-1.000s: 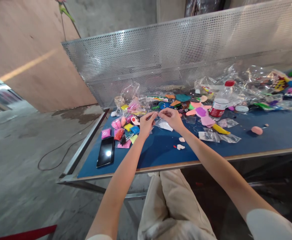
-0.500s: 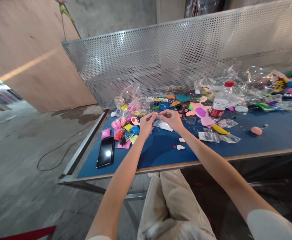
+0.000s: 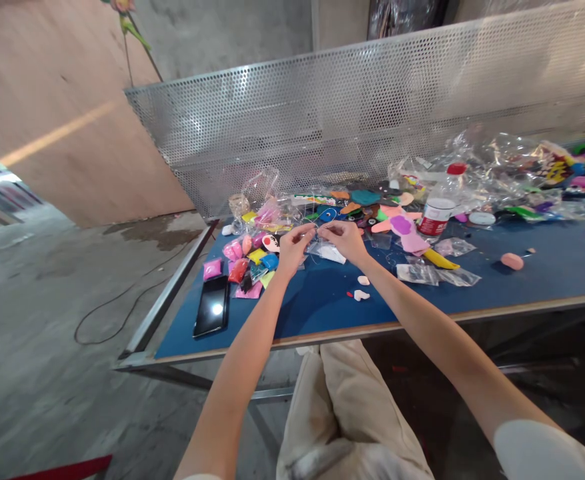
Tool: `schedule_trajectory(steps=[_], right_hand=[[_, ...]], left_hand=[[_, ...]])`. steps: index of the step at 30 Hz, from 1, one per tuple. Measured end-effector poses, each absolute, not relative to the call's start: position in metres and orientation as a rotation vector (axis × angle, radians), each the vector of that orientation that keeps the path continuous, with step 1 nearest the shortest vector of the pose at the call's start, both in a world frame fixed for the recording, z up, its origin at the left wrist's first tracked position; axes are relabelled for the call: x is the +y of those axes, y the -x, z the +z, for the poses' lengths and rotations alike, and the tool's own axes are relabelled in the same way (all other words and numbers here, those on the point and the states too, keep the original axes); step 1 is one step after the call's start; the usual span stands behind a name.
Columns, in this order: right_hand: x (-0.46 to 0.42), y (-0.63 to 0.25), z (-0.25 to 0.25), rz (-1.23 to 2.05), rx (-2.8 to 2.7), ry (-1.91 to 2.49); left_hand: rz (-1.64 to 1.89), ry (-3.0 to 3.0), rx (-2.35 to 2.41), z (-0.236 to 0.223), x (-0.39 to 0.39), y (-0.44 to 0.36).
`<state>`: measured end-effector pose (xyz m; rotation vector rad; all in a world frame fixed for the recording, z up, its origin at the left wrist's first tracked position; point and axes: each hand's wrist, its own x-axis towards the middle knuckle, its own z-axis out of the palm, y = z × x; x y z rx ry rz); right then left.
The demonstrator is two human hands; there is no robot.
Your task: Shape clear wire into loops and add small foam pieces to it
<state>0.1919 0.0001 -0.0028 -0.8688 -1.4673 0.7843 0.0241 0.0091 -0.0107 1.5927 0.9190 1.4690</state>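
My left hand point(image 3: 295, 245) and my right hand point(image 3: 343, 240) are close together over the blue table point(image 3: 312, 307), fingertips pinched. Between them runs a thin pale thread point(image 3: 328, 215), its loops rising just above the fingers; its exact kind is hard to make out. Under the hands lies a small packet of white material point(image 3: 331, 253). Nearer me are white clay pieces point(image 3: 361, 295) and a tiny red bit point(image 3: 349, 294). Left of my left hand sit several coloured clay packets, among them a red packet point(image 3: 238, 270) and a blue packet point(image 3: 271, 261).
A black phone point(image 3: 211, 307) lies at the table's left corner. To the right are a red-capped bottle point(image 3: 437, 212), a yellow clay piece point(image 3: 441, 259) and a pink lump point(image 3: 512, 261). Clear plastic bags pile along the perforated metal panel point(image 3: 292, 120) at the back.
The fingertips have moved slightly apart, and loops of the thin thread now show above and between them. The things on the table stay where they were.
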Motion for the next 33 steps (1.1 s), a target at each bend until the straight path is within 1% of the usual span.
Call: schedule_trajectory(steps=[3, 7, 10, 13, 18, 21, 28, 33], right_hand=[[0.001, -0.196, -0.001, 0.787, -1.501, 0.877], [0.003, -0.205, 0.003, 0.849, -1.557, 0.855], [0.005, -0.215, 0.006, 0.889, -1.549, 0.849], [0.006, -0.223, 0.008, 0.919, -1.533, 0.845], [0.005, -0.229, 0.011, 1.008, -1.631, 0.861], [0.002, -0.229, 0.012, 1.005, -1.692, 0.876], [0.0, -0.229, 0.016, 0.902, -1.816, 0.859], [-0.004, -0.226, 0.021, 0.8, -1.884, 0.848]], left_hand=[[1.5, -1.787, 0.967, -0.007, 0.006, -0.018], [1.583, -2.307, 0.957, 0.002, 0.003, -0.007], [1.569, -2.705, 0.878, 0.007, 0.005, -0.001], [1.541, -2.938, 0.896, 0.01, 0.008, 0.002], [1.539, -3.049, 0.99, 0.009, 0.009, 0.002], [1.523, -3.084, 0.993, 0.008, 0.006, 0.001], [1.532, -3.031, 1.05, 0.008, 0.002, 0.0], [1.68, -2.95, 1.077, 0.008, 0.001, -0.001]])
